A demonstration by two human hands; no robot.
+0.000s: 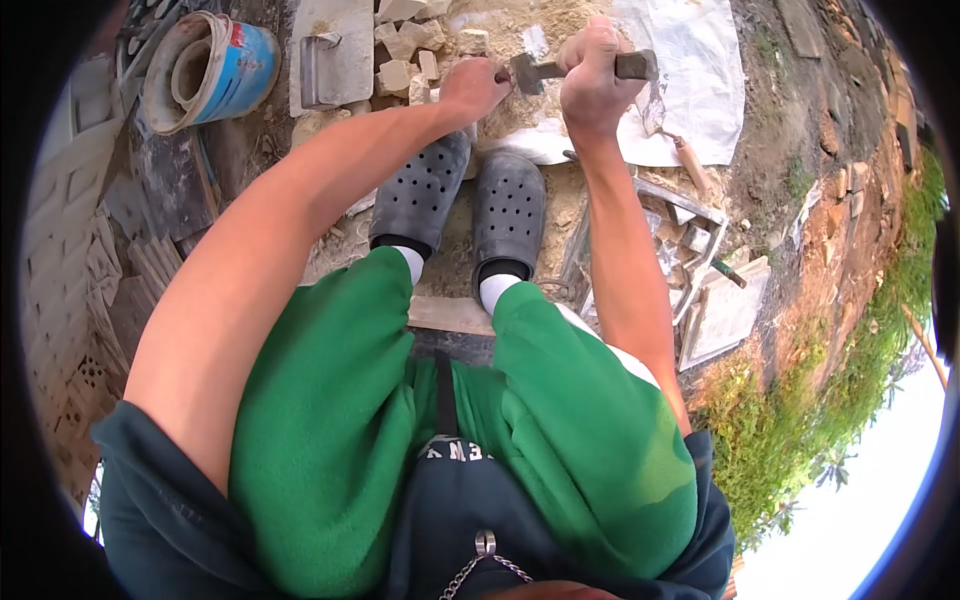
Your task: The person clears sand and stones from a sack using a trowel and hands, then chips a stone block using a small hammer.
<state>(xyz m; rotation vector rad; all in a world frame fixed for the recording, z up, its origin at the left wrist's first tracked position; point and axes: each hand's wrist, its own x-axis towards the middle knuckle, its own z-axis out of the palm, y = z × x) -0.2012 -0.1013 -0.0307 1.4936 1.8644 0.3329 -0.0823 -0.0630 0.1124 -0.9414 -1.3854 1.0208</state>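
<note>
In the head view my right hand is wrapped round a hammer, its dark metal head pointing left. The hammer head is beside the fingers of my left hand. That left hand is closed with its fingertips pressed together; what they hold, if anything, is too small to make out. Pale broken stone pieces lie in a pile left of my left hand. Below both hands spreads sandy rubble. A pointing trowel with a wooden handle rests on the white sheet, right of my right hand.
A blue and white bucket stands at the upper left. Near it a metal tool lies on a pale board. My grey clogs are just below the work area. A metal frame and flat slab lie at right.
</note>
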